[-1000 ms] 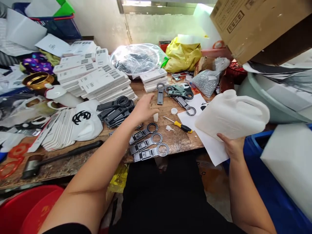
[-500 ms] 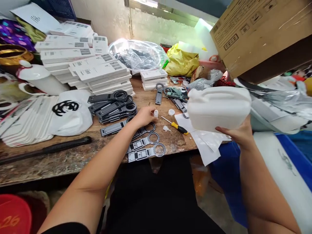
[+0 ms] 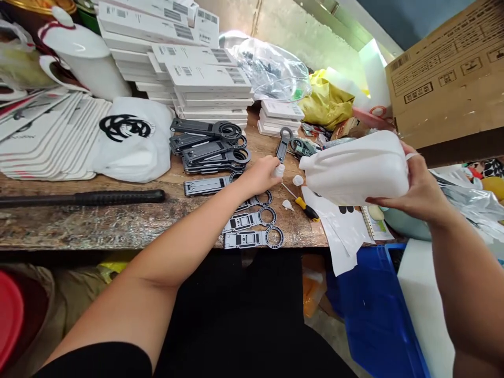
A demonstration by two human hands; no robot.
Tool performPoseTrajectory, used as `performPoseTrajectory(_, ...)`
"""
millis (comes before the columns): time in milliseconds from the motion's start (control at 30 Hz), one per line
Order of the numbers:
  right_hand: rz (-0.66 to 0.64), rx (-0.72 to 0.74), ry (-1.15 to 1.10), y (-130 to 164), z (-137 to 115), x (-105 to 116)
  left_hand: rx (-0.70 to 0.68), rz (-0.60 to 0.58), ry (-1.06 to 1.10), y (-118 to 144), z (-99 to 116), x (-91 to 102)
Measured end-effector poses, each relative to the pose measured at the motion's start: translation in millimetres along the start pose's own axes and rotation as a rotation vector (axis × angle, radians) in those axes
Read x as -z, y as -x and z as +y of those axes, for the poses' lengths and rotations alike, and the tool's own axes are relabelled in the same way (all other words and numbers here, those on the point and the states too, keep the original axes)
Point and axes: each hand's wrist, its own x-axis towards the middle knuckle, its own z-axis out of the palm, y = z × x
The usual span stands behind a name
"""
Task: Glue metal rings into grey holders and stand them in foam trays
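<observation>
My right hand [image 3: 423,184] grips a white plastic jug [image 3: 358,170] from its base end; the jug lies tilted on its side in the air, its neck pointing left. In my left hand [image 3: 262,176] is a small white bottle [image 3: 279,170], held close above the table with the fingers closed round it. The jug's neck is a short way right of the bottle, apart from it. Below lie a white round cap [image 3: 298,180], a small white nozzle tip [image 3: 287,205] and a yellow-black screwdriver [image 3: 307,208]. Grey ring-ended brackets [image 3: 252,239] lie beside my left hand.
More dark brackets [image 3: 214,152] are piled left of my left hand. Behind them rise stacked white boxes [image 3: 208,79]. A black rod [image 3: 118,197] lies along the table's left front. White papers [image 3: 334,226] hang over the front edge, and a large carton [image 3: 449,89] stands at right.
The jug has gone from nearly level to tipped over, its neck lowered towards the small bottle. My right hand has turned with it. The view has shifted, so the table things appear moved.
</observation>
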Motion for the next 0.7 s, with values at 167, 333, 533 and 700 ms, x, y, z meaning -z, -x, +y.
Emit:
performPoseTrajectory(167,-0.119,0.106,-0.045,-21.9,-14.8,-3.6,-0.001,-0.011,-0.020,1.4,-0.3,-1.4)
performPoseTrajectory(333,-0.135,0.110,-0.058,-35.0,-24.3,-11.3,-0.023,0.034,-0.053,4.3,1.8,4.8)
performPoseTrajectory(533,-0.139,0.136,-0.097,-41.4,-21.1,-16.4,0.002,0.059,-0.020,3.7,2.8,8.1)
performPoseTrajectory(700,-0.142,0.128,-0.063,-46.7,-13.4,-12.2,0.021,0.058,0.018,2.1,3.5,5.3)
